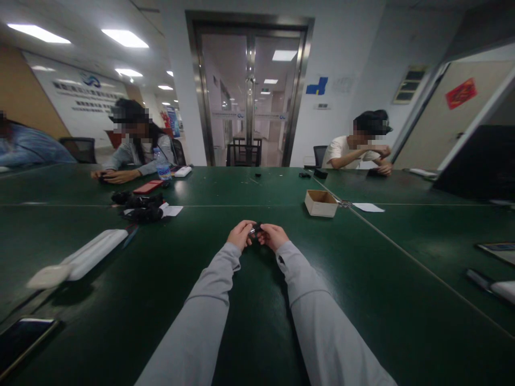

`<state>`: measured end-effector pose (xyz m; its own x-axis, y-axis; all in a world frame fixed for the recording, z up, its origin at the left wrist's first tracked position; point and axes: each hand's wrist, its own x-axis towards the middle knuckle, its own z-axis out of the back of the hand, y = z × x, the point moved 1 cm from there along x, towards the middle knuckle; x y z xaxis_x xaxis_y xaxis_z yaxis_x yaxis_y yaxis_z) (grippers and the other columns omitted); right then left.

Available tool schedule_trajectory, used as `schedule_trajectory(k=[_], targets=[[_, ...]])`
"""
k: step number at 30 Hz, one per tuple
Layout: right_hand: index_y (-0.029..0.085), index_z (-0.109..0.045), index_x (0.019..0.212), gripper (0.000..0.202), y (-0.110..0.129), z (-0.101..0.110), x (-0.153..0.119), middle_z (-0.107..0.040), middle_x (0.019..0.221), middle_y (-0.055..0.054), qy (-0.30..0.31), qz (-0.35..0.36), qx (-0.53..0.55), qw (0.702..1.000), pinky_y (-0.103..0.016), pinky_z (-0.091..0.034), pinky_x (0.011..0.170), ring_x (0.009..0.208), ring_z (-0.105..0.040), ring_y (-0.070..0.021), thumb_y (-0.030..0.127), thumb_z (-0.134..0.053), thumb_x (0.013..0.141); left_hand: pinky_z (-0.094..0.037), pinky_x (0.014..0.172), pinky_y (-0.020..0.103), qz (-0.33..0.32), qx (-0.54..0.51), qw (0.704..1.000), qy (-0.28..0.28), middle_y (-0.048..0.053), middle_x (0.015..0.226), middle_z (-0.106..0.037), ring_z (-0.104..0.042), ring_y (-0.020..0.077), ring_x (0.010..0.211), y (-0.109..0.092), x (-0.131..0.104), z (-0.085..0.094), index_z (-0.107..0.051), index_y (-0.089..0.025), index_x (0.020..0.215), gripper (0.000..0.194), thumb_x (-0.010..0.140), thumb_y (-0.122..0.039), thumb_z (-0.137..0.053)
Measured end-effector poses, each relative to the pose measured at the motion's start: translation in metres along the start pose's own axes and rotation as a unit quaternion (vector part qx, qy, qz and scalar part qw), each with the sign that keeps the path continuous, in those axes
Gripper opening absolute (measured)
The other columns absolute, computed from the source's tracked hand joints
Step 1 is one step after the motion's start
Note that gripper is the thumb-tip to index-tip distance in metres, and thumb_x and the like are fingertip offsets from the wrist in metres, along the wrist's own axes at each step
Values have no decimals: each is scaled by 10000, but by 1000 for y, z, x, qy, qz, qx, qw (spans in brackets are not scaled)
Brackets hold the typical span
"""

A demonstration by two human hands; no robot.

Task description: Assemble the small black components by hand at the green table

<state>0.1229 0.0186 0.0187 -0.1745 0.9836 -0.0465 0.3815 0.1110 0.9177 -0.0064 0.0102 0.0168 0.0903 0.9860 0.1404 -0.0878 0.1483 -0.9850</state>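
Both my hands meet over the middle of the green table (257,300), fingertips close together. A small dark object (256,229) with a shiny metallic part is between them. My left hand (241,235) pinches its left, metallic side. On the other side, my right hand (273,236) has its fingers closed on the dark end. The object is too small to identify, and the fingers cover part of it.
An open box (321,203) stands beyond my right hand. To the left lie black cables (140,206), a red phone (148,186), a white power strip (96,253) and a bottle (162,166). A phone (24,343) is at lower left. Several people sit across the table.
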Motion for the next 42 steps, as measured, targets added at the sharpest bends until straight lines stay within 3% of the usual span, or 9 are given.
schedule_trajectory(k=[5,12,21,26,29,33,38,40,42], targets=[[102,-542,618,123,-1,0,0,-544,449,-39,0,3,2,1000,-190,-395,329,354,-491,-118,109,-538,740,-267,320,143,-10,6,1000,-8,-32,510,-499,-407,51,344,-1,-1,0,-547,-143,954,269,778,-285,-401],[100,-543,623,133,1,0,-2,-544,457,-40,4,1,-3,1000,-185,-392,332,359,-492,-114,107,-529,755,-281,324,151,1,13,1000,14,-29,532,-512,-421,60,360,0,1,2,-536,-148,972,279,775,-303,-415],[108,-535,645,118,1,0,-3,-546,467,-37,5,-2,-10,1000,-186,-396,345,373,-494,-114,109,-525,763,-273,345,145,-33,21,999,-7,-31,452,-474,-377,51,341,0,0,1,-562,-134,915,321,796,-372,-381],[121,-515,691,103,2,1,-3,-556,479,-41,11,-14,7,1000,-200,-406,363,383,-502,-125,127,-494,792,-274,338,155,-27,-44,999,-6,-23,545,-509,-396,52,382,-2,-1,1,-544,-126,947,395,691,-427,-545],[127,-501,759,58,5,1,-6,-594,549,-62,36,-27,29,999,-216,-433,403,427,-537,-138,135,-474,809,-306,363,155,-57,-79,994,-48,-17,596,-527,-431,55,434,-3,-2,-1,-544,-130,907,436,577,-386,-669],[149,-470,886,66,7,-10,-13,-632,672,-73,110,-71,68,989,-245,-474,494,524,-584,-148,123,-448,829,-321,364,157,-47,-136,985,-101,-25,626,-513,-416,41,419,-2,-4,-2,-546,-143,900,472,567,-453,-673],[176,-448,963,111,1,-34,-26,-596,604,-15,160,-105,115,975,-221,-451,481,464,-534,-115,207,-364,899,-210,291,140,-22,-203,971,-128,-100,426,-345,-284,32,303,-7,-14,3,-505,-181,885,472,608,-550,-607],[171,-468,1019,173,-2,-40,-33,-583,616,-4,183,-131,117,967,-211,-444,480,464,-522,-103,248,-365,904,-192,286,130,-20,-229,962,-145,-85,475,-425,-282,24,300,-13,-23,14,-483,-189,854,415,634,-520,-601],[160,-486,1071,227,-2,-41,-40,-578,638,-4,197,-150,93,964,-204,-441,481,477,-523,-97,254,-379,896,-215,293,119,-11,-247,954,-170,-26,701,-570,-335,7,331,-21,-36,32,-468,-184,826,331,668,-444,-600]])
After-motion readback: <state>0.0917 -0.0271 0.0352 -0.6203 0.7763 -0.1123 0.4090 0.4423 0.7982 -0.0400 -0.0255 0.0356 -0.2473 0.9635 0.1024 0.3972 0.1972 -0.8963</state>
